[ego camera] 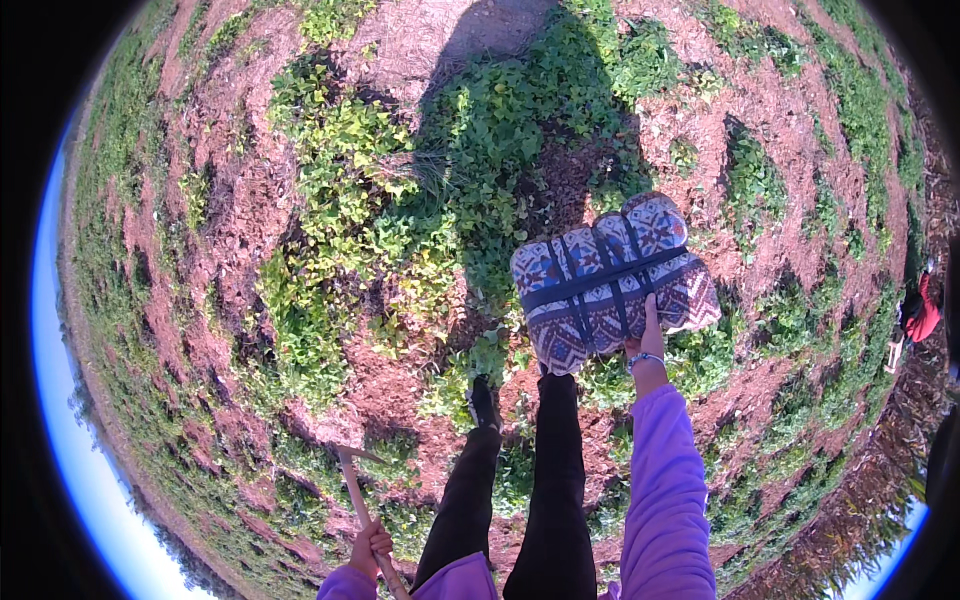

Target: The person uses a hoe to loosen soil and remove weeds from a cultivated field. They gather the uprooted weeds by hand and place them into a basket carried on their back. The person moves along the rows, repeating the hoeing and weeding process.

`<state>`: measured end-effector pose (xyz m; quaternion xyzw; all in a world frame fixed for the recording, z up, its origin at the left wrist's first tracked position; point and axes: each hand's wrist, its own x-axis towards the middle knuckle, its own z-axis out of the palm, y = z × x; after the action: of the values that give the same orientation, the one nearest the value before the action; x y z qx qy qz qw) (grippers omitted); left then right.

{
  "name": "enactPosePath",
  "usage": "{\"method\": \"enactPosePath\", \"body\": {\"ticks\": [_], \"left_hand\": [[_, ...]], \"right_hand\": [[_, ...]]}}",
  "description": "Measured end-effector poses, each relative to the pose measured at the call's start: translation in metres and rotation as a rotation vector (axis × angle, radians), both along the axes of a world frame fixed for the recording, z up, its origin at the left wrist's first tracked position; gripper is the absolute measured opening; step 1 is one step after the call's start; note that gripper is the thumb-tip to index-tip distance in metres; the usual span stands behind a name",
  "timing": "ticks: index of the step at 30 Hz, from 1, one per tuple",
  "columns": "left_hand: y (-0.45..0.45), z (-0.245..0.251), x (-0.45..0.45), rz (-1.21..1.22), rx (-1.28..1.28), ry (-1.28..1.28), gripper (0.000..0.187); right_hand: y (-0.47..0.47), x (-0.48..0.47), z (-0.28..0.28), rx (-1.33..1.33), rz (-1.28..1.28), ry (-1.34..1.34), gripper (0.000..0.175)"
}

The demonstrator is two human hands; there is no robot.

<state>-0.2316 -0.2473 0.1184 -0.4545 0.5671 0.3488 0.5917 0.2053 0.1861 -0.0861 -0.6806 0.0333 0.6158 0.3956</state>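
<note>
My right hand [648,339] grips the near edge of a padded fabric bundle [551,322] with a blue, white and brown geometric pattern. Dark straps [600,279] cross it both ways, and my thumb rests on its upper face. The hidden fingers appear to be underneath. At the lower left, my left hand [370,546] is closed around the wooden handle [354,484] of a hand tool with a thin, pointed head [361,453]; whether it is a hoe or a pick is unclear. The bundle is held above leafy vines, in front of my legs.
Green vines [337,187] spread in rows over reddish-brown soil [382,367]. My dark shoe [484,403] stands among them. A person in red [924,311] is at the far right, near a strip of dry brown plants [862,510]. My shadow [517,97] falls ahead.
</note>
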Motion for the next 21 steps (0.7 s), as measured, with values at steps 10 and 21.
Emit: {"method": "enactPosePath", "body": {"ticks": [10, 21], "left_hand": [[0.086, 0.015, 0.094, 0.04, -0.029, -0.027, 0.03], [0.237, 0.059, 0.132, -0.202, 0.02, 0.049, 0.03]], "right_hand": [[0.091, 0.068, -0.122, -0.032, -0.073, 0.093, 0.069], [0.091, -0.007, -0.094, 0.381, 1.311, -0.87, 0.075]]}}
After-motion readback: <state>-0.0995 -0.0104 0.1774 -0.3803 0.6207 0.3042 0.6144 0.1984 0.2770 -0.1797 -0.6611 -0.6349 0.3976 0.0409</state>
